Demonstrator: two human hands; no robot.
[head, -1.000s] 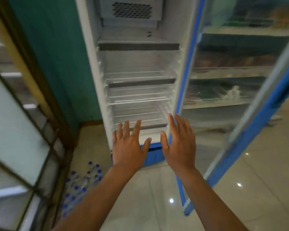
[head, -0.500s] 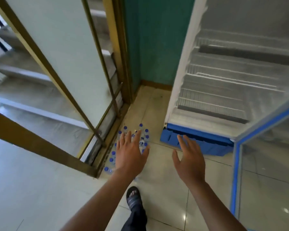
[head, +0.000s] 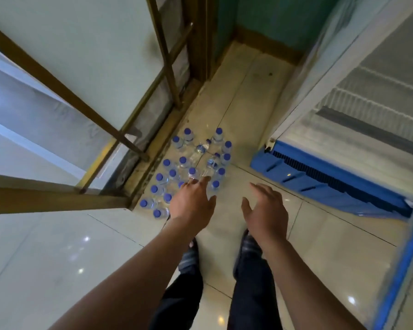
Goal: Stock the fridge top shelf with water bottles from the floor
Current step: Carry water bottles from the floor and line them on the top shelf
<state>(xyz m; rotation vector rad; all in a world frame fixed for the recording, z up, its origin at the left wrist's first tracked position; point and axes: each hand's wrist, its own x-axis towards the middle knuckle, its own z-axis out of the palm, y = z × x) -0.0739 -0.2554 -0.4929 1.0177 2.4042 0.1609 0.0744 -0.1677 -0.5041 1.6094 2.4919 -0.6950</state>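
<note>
Bottles [head: 191, 171] are standing clustered on the floor [head: 260, 110] against the window frame [head: 153, 153], just left of the open fridge [head: 343, 139], a few lying tipped. Left hand [head: 192, 204] is hovering over the near ones, fingers spread wide, holding nothing; right hand [head: 266, 210] is hanging empty beside it, loosely open, likely ready to take a second bottle.
</note>
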